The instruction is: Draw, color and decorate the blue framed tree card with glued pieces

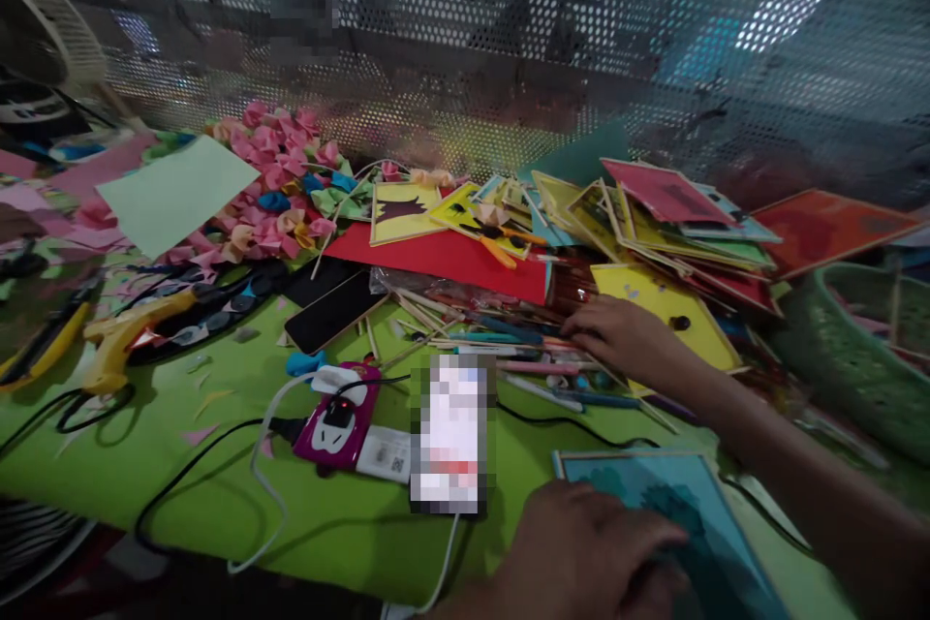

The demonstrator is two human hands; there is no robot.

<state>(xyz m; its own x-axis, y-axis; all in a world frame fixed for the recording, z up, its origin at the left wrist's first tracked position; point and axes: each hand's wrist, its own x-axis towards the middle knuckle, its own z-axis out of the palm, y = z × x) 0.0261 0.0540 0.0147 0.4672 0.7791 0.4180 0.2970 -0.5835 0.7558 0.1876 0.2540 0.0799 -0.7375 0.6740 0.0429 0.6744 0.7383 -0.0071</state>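
Note:
My right hand (pixel 610 331) stretches over a heap of pens (pixel 542 358) and thin wooden sticks. Its fingers are a little apart and bent down, with the tips touching or just above the pens; I see nothing held. Below, my left hand (pixel 581 547) lies over the left edge of a blue framed picture (pixel 690 494), which has darker blue shapes on it. That hand's fingers are loosely bent and partly spread, their tips shadowed. A lit phone (pixel 454 436), its screen blurred out, is left of my left hand. Under my right forearm is a yellow framed picture (pixel 672 315).
A purple power strip (pixel 338 421) with cables lies beside the phone. Further left are a yellow glue gun (pixel 138 334) and a black phone (pixel 338 310). Folded pink paper pieces (pixel 280 145) are heaped behind. Stacked framed pictures (pixel 668 194) and a green basket (pixel 857 358) stand right.

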